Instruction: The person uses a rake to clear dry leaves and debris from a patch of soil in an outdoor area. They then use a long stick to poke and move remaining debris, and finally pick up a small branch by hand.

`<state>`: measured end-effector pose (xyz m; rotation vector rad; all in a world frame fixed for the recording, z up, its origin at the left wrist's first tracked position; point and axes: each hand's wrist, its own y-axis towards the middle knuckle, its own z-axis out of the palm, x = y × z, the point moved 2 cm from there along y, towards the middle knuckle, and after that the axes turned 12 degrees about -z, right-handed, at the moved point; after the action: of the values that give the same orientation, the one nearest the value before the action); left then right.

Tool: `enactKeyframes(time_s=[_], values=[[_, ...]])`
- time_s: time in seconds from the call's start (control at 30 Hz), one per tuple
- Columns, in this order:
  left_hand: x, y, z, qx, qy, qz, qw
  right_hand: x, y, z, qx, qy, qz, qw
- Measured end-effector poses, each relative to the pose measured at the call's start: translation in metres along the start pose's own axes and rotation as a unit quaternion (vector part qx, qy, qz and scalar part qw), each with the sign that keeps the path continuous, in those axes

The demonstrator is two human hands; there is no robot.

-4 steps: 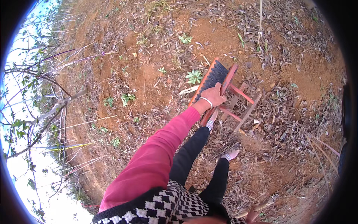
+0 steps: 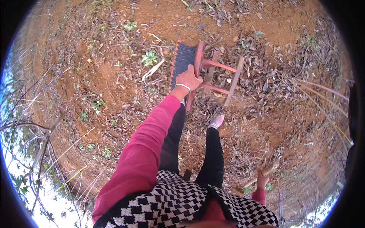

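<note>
1. Reddish-brown ground (image 2: 108, 76), strewn with dry leaves, spreads below us; at far left, branches (image 2: 44, 144) cross bright sky (image 2: 49, 207); a yellow strip (image 2: 74, 176) runs near them.
2. Next, low green plants; we note a pale-leaved rosette (image 2: 149, 57) just left of the stool.
3. Centre: our left hand (image 2: 189, 79), white bracelet (image 2: 184, 86) at the wrist, holds the stool (image 2: 198, 59) by its reddish rail; fingers closed on the wood, one laid forward; black woven seat (image 2: 185, 57) faces us on the left, legs reach right, so the stool is tipped over.
4. Below the legs, our right foot (image 2: 217, 118) in a pinkish shoe; it stands among leaf litter.
5. Lower right, our right hand (image 2: 262, 179) grips a wooden stick (image 2: 272, 167); fingers wrapped round it, its far end hidden.
6. Farther right, thin dry stalks (image 2: 317, 86) slant above the ground.
</note>
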<state>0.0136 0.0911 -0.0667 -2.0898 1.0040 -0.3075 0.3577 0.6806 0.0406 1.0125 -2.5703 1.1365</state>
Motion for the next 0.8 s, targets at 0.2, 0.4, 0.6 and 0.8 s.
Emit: enactKeyframes(time_s=[0.2, 0.4, 0.6, 0.8], values=[[-0.028, -0.053, 0.111, 0.033, 0.065, -0.02, 0.997, 0.016, -0.034, -0.017, -0.042, -0.045, -0.075, 0.995], [-0.071, -0.054, 0.134, 0.053, 0.145, 0.083, 0.985, 0.028, -0.059, -0.008, -0.027, -0.111, -0.105, 0.988], [-0.095, -0.028, 0.146, 0.011, 0.177, 0.184, 0.967, 0.023, -0.071, -0.023, -0.063, -0.114, -0.135, 0.982], [-0.081, -0.024, 0.14, 0.002, 0.295, 0.21, 0.932, -0.038, -0.098, -0.116, -0.238, -0.151, 0.021, 0.959]])
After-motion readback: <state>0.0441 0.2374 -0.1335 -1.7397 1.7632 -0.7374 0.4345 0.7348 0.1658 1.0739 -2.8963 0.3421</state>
